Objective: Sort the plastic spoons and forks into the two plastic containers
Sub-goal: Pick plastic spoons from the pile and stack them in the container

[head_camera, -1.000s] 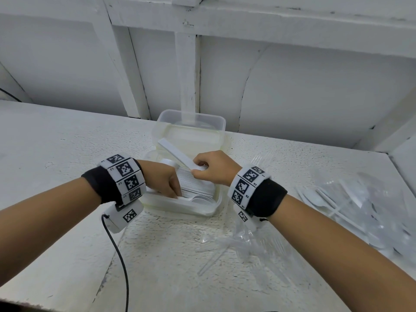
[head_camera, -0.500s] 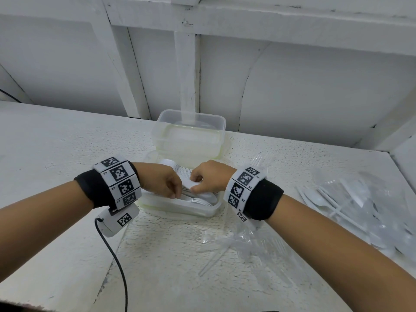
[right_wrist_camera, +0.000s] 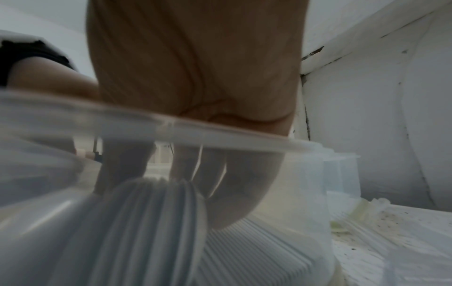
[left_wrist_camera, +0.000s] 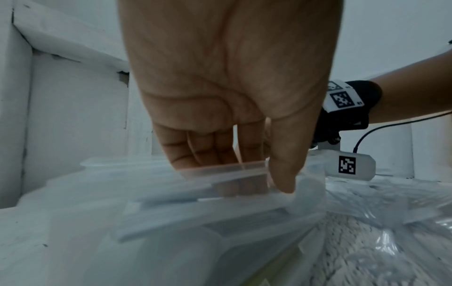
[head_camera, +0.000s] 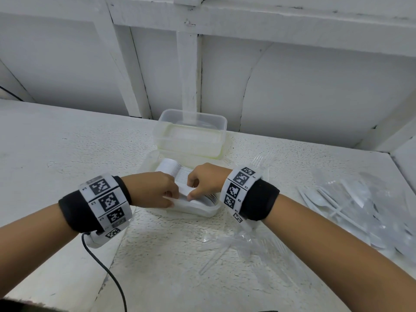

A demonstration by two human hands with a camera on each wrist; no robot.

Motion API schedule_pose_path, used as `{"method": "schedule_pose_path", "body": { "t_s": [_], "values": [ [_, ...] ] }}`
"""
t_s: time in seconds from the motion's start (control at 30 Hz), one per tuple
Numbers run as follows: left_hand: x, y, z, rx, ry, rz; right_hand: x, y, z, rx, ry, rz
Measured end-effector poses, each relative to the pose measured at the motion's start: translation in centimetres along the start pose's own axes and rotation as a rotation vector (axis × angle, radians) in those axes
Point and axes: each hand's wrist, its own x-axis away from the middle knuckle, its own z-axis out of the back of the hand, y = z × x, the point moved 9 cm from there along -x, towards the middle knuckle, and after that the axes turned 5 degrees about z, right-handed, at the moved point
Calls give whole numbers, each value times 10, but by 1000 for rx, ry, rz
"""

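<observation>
A rough, white-painted desk [head_camera: 67, 154] fills the view, its surface stippled and a little grubby, running back to a white panelled wall [head_camera: 315, 86] with upright battens and cracked seams. At the foot of one batten sits the far container [head_camera: 191, 131], clear plastic, against the wall. Right in front of it, touching it, is the near container [head_camera: 202, 210], and inside lies a tight row of stacked white spoons [head_camera: 177, 172], packed edge to edge.

Both hands are down in that near container. The left hand [head_camera: 153, 190] has its fingers curled and its thumb pressed onto a flat white handle at the near end of the stack. The right hand [head_camera: 207, 181] has its fingers bent, pinching the same piece from the other side, fingertips on the stack.

Off to the right, a loose heap of white spoons [head_camera: 333, 199] lies among crinkled clear wrapping, well apart from the containers. Nearer the person, clear forks [head_camera: 225, 251] lie scattered on the desk. A black cable [head_camera: 108, 271] trails from the left wrist band across the desk.
</observation>
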Motion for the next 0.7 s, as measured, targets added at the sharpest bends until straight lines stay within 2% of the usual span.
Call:
{"method": "schedule_pose_path", "body": {
  "t_s": [0.2, 0.47, 0.57, 0.7],
  "values": [
    [4, -1, 5, 64, 124, -4, 1, -7, 0, -63, -25, 23],
    [4, -9, 14, 162, 250, 39, 3, -3, 5, -100, 31, 47],
    [4, -16, 14, 193, 260, 59, 5, -4, 6, -128, 15, 63],
    [3, -19, 9, 198, 191, 88, 6, -4, 6, -137, 0, 65]
  ]
}}
